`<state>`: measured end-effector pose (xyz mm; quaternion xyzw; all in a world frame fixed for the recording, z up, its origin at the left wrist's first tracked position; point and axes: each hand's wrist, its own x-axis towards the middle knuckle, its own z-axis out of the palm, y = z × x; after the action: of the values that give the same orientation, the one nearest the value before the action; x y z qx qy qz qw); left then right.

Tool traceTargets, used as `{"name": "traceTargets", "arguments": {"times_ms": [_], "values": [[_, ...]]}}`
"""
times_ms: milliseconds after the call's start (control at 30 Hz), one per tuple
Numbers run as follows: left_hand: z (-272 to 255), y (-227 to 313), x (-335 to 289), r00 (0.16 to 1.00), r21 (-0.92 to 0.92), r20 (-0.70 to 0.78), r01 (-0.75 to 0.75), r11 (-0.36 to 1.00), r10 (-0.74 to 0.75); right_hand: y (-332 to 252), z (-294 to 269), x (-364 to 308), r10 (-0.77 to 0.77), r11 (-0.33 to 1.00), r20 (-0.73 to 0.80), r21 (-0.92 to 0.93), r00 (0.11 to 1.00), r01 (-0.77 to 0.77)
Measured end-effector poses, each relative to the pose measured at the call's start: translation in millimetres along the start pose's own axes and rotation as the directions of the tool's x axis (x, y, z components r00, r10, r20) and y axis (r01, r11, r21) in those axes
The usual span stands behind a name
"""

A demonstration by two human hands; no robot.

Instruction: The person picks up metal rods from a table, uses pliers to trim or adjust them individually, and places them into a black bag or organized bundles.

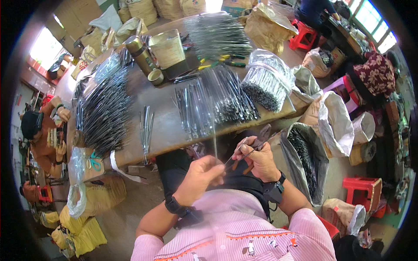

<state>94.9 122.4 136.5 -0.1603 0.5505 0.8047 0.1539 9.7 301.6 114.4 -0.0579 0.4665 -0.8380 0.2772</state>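
Observation:
My left hand [201,177] is closed in a pinch on a thin metal rod [215,141], which stands up from the fingers and looks blurred. Close beside it, my right hand [261,162] is wrapped round a pair of pliers [263,133], jaws pointing up and away, orange handles showing below the fingers. Its fingertips also meet a thin piece of metal that runs toward my left fingers; where it ends I cannot make out. Just beyond my hands, a row of thin metal rods [215,98] lies along the table edge, and a few loose rods [146,130] lie farther left.
The table [152,93] also bears a large heap of dark rods [106,104], a tied, wrapped bundle [269,80], a flask [140,54], a bucket [167,48] and more pliers [222,61]. An open sack [321,152] stands at right. Another person [43,135] sits at left.

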Motion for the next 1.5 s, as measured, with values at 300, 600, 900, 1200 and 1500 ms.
{"name": "traceTargets", "arguments": {"times_ms": [300, 600, 900, 1200, 1500], "values": [[8, 23, -1, 0.977, 0.021, 0.197, 0.081, 0.996, -0.084, -7, 11, 4, -0.100, 0.995, -0.098, -0.020, 0.990, 0.098], [-2, 47, 13, 0.917, 0.033, 0.370, 0.150, 0.988, -0.151, -21, 0, 26, -0.162, 0.969, -0.220, 0.150, 0.962, 0.197], [-6, 54, 19, 0.960, 0.155, 0.269, 0.041, 0.987, -0.082, -26, -9, 28, -0.246, 0.949, -0.291, 0.123, 0.924, 0.292], [-19, 76, 30, 0.975, 0.285, 0.186, -0.175, 0.942, 0.125, -20, -51, 42, -0.353, 0.875, -0.421, 0.168, 0.836, 0.454], [-34, 96, 54, 0.958, 0.042, -0.025, -0.283, 0.958, 0.284, -7, -96, 58, -0.204, 0.840, -0.613, 0.291, 0.763, 0.459]]}}
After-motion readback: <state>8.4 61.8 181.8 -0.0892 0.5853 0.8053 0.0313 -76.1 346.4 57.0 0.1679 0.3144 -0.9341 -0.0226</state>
